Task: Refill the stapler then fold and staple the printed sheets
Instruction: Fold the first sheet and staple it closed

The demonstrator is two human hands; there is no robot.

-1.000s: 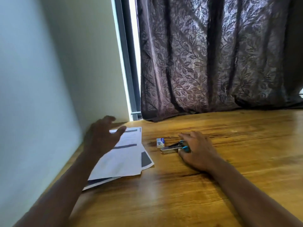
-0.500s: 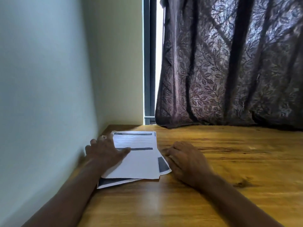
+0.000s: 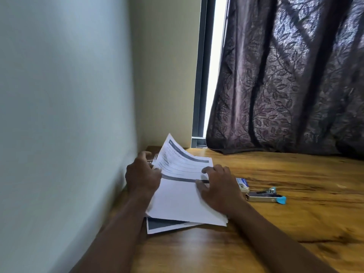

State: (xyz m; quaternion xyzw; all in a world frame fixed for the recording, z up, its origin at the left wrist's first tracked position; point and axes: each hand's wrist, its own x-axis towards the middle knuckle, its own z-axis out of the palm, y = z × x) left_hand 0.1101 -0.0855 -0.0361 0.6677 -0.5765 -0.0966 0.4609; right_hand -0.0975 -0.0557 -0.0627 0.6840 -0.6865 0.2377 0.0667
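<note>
A wooden table [image 3: 295,213] fills the lower half of the frame, pushed into a corner. A pale wall [image 3: 59,95] takes up the left side. A dark leaf-patterned curtain [image 3: 285,85] hangs at the upper right, with a bright strip of window between the two.

The printed sheets [image 3: 177,201] lie in a loose stack at lower centre, close to the wall. The top pages are lifted at their far edge, so the printed side tilts toward my camera.

The left hand [image 3: 142,178] is at the stack's left edge, with its fingers curled around the raised pages and its thumb on top. The right hand [image 3: 218,191] rests on the right side of the top sheet with its fingers spread and lying on the paper, gripping nothing.

Just right of that hand, a small box of staples [image 3: 242,184] sits on the wood. Beside it lies the stapler [image 3: 264,197], a silver one with a blue end (whether it is loaded I cannot tell). Neither hand touches it.
</note>
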